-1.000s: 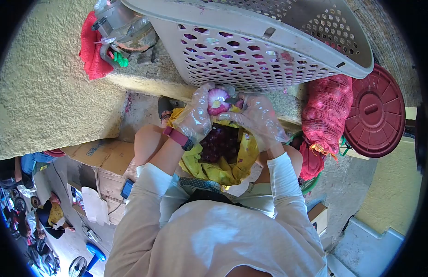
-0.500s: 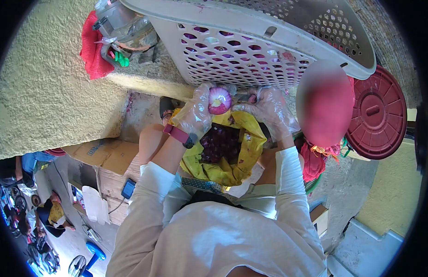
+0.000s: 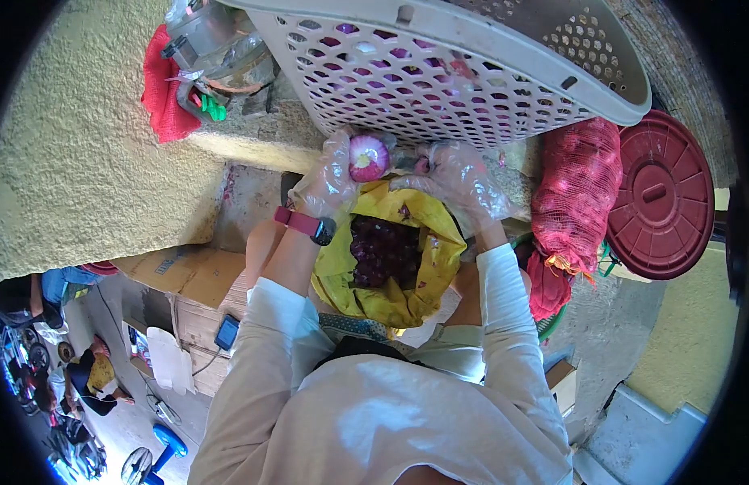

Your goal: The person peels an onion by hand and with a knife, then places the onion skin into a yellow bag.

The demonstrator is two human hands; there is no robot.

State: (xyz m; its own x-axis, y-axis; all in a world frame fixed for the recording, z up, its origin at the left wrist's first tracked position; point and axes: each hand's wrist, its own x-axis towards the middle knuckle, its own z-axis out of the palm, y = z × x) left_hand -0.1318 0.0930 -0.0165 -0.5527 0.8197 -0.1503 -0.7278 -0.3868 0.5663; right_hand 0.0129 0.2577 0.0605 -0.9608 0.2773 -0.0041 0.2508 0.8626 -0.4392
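Observation:
My left hand (image 3: 326, 178), in a clear plastic glove, is closed on a red onion (image 3: 369, 158) whose pale, cut-looking end faces up. Fingers curled, my gloved right hand (image 3: 465, 178) is close beside it on the right. A narrow greyish piece shows between the two hands, and I cannot tell what tool my right hand grips. Below both hands, a yellow bag (image 3: 441, 242) stands with its mouth folded back between my knees. Dark purple onions or their skins (image 3: 385, 250) fill it.
A large light-grey perforated basket (image 3: 504, 61) with purple contents leans over my hands. At right are a red mesh sack (image 3: 576, 194) and a dark red lid (image 3: 660, 194). Cardboard (image 3: 180, 272) and a phone (image 3: 227, 331) lie at left. A person (image 3: 96, 376) sits farther off.
Both hands have shifted slightly up and left with the onion. The basket appears tilted and moved left in view, and the mesh sack now shows fully.

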